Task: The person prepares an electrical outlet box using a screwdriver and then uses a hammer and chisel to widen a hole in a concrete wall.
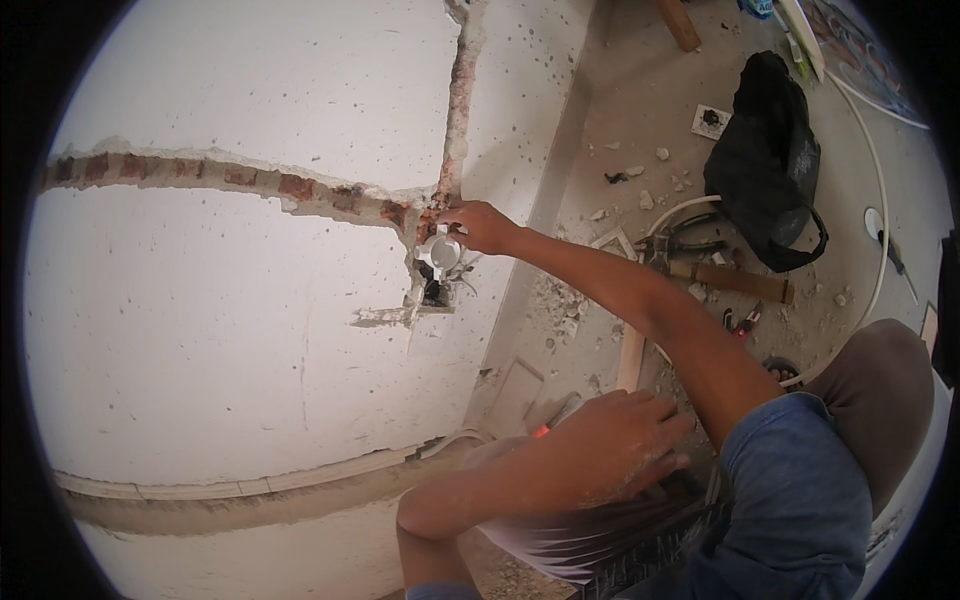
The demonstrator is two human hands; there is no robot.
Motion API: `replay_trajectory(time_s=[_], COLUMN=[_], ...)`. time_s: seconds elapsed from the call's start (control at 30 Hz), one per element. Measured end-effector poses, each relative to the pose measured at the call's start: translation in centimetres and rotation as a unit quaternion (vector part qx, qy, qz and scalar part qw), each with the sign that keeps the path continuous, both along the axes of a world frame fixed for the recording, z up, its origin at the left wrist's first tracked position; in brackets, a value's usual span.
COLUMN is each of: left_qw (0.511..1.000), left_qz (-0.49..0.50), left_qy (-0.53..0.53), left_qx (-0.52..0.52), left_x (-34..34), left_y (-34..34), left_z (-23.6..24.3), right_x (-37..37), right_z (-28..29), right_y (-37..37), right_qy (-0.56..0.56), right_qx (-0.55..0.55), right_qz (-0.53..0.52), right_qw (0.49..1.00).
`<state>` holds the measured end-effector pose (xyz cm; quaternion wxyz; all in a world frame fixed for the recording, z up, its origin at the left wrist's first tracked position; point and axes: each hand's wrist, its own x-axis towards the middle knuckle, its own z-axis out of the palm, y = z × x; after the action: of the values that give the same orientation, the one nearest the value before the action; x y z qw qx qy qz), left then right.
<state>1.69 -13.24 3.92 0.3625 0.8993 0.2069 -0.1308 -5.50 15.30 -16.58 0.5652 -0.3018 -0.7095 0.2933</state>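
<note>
My right hand [484,227] reaches to the wall and pinches the upper edge of a white round electrical box [441,256]. The box sits over a chipped hole [433,292] with dark, broken edges, where thin wires stick out at its right. Across my lap, my left hand [635,440] hangs loosely with its fingers bent and apart; its palm is turned from view, and I see nothing in it. A tool with a red part [543,432] shows just beyond the left forearm, mostly covered.
Chased grooves cut the white wall [220,330], one running left and one up. On the floor lie a black bag [770,150], a hammer [730,278], red-handled pliers [747,321], a socket plate [710,121], rubble and a pale cable [880,200]. A conduit [230,488] runs along the wall.
</note>
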Motion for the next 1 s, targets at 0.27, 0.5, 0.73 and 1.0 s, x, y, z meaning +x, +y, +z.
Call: replay_trajectory(time_s=[0.27, 0.5, 0.73, 1.0], left_qw=[1.0, 1.0, 0.999, 1.0], left_qz=[0.002, 0.005, 0.006, -0.001], left_qy=[-0.006, -0.013, -0.041, -0.014], left_qx=[-0.005, -0.018, -0.023, -0.028], left_x=[0.0, 0.2, -0.2, -0.7], left_y=[0.3, 0.4, 0.4, 0.1], left_z=[0.0, 0.2, -0.2, -1.3], right_x=[0.6, 0.8, 0.5, 2.1], right_z=[1.1, 1.2, 2.0, 3.5], right_y=[-0.3, 0.0, -0.4, -0.3], right_qy=[-0.035, -0.055, -0.064, -0.002], right_qx=[0.005, 0.0, 0.024, 0.061], right_qz=[-0.012, 0.004, -0.019, -0.118], right_qw=[0.999, 0.998, 0.998, 0.991])
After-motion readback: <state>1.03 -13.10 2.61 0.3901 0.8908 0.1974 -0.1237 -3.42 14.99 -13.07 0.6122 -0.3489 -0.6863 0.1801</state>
